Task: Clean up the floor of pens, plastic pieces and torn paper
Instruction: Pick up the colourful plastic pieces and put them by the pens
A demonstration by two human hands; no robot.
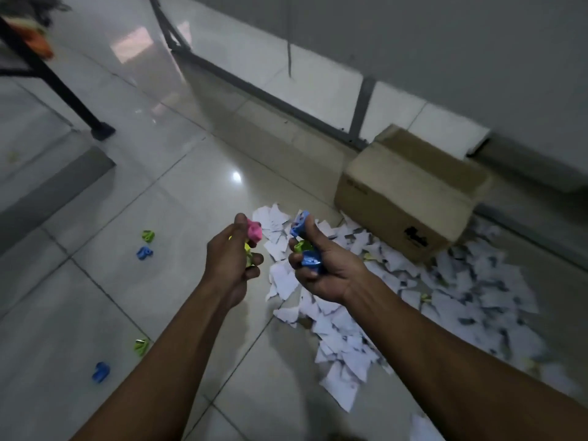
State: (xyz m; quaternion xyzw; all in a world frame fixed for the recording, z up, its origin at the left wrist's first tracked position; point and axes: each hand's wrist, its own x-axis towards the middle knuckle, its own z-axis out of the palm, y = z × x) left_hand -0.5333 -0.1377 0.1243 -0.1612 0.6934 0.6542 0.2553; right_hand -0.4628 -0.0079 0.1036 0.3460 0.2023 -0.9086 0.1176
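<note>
Plastic pieces: several are being held in both hands above the floor. The left hand point(230, 259) is curling its fingers round a pink piece point(254, 233) and yellow-green ones below it. The right hand point(321, 268) is gripping two blue pieces point(300, 226) with a green piece point(302, 246) between them.

Loose pieces are lying on the tiled floor point(178, 198) to the left: green point(148, 236), blue point(144, 253), green point(141, 345), blue point(101, 372).

Torn paper point(413, 297) is lying heaped to the right, reaching under the hands and up against a cardboard box point(410, 192). The box is sitting near the wall point(445, 52). A black table leg point(63, 90) is standing upper left. View is motion-blurred.
</note>
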